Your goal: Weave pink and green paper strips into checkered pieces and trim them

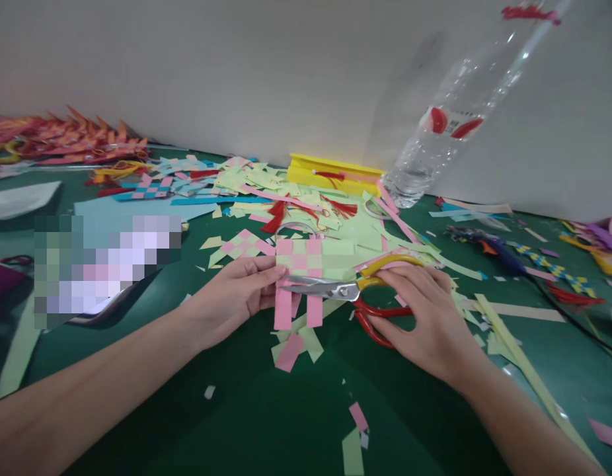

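My left hand (236,294) pinches the left edge of a woven paper piece (306,261) made of pink and light green strips, lying on the green table (266,410). My right hand (429,317) grips scissors (345,289) with yellow and red handles. Their metal blades point left across the pink strip ends, close to my left fingertips. Cut pink and green scraps (296,347) lie just below the piece.
A clear plastic bottle (445,125) leans at the back right beside a yellow folded paper (330,173). Heaps of coloured strips, red tassels (276,215) and woven pieces cover the far table. A blue sheet (137,211) lies left, a black cable (558,307) right.
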`<state>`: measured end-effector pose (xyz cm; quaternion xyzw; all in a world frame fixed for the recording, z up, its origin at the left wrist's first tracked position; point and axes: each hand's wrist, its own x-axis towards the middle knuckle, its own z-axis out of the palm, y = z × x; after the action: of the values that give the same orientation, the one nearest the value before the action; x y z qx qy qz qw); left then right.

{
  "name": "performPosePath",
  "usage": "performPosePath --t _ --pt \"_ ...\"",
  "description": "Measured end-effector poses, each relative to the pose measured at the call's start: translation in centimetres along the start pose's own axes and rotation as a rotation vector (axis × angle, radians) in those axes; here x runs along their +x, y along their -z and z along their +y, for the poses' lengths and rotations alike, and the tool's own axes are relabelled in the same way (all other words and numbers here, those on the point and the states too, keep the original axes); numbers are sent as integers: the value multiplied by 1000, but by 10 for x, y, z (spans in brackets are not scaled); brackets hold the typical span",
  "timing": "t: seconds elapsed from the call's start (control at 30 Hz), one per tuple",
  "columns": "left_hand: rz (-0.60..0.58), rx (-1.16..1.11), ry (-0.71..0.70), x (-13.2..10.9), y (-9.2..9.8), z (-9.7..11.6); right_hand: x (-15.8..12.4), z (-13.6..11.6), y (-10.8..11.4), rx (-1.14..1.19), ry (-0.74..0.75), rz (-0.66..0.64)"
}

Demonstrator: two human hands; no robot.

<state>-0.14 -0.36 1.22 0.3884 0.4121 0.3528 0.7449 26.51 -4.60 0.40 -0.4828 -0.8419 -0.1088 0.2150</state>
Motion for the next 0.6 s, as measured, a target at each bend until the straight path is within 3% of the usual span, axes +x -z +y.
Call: performPosePath --t 0.3,0.6 --pt "-31 -6 -4 2 2 0 0 1 -4 -11 -8 30" --pt "150 -30 -5 3 0 1 0 -1 -1 136 -241 106"
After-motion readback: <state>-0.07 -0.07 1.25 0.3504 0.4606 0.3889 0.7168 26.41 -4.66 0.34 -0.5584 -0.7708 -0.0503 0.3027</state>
